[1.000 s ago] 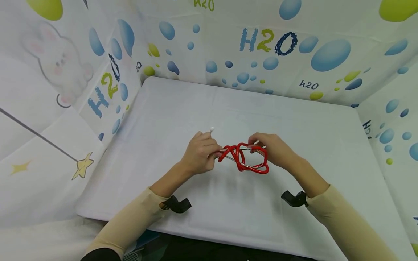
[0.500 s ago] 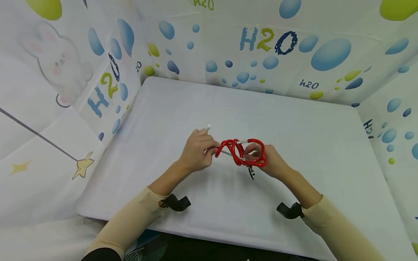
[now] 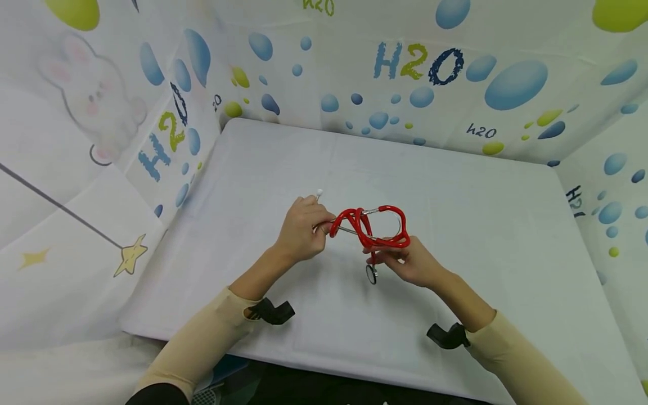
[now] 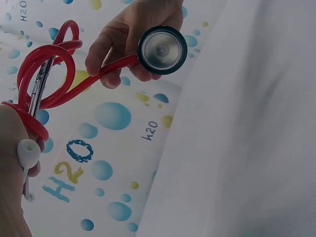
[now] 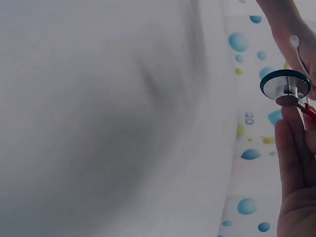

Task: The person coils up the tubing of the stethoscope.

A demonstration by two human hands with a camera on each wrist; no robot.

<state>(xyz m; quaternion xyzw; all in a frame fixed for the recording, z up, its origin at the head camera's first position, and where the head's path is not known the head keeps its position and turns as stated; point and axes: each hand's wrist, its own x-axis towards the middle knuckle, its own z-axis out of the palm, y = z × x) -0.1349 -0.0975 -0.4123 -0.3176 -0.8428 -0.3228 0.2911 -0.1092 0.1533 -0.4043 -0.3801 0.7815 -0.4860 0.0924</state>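
A red stethoscope (image 3: pixel 400 242), its tubing wound in loops round the metal ear tubes, is held above the table between both hands. My left hand (image 3: pixel 306 228) grips its left end; a white ear tip (image 4: pixel 28 153) sticks out past the fingers. Beneath the loops at the right, my right hand (image 3: pixel 412 264) pinches the tubing close to the chest piece (image 3: pixel 372 274). That round chest piece hangs below the coil in the head view. In the right wrist view several fingers (image 5: pixel 291 163) extend under it; the thumb is partly cut off by the frame edge.
A white-covered table (image 3: pixel 455 214) lies below the hands. Behind it and at both sides hang white curtains (image 3: pixel 349 62) printed with blue and green drops. Black wrist mounts (image 3: pixel 273 311) jut from both sleeves.
My right hand has moved from the coil's upper right side down beneath it. The chest piece has come into view, hanging below. My left hand keeps its grip and has risen slightly.
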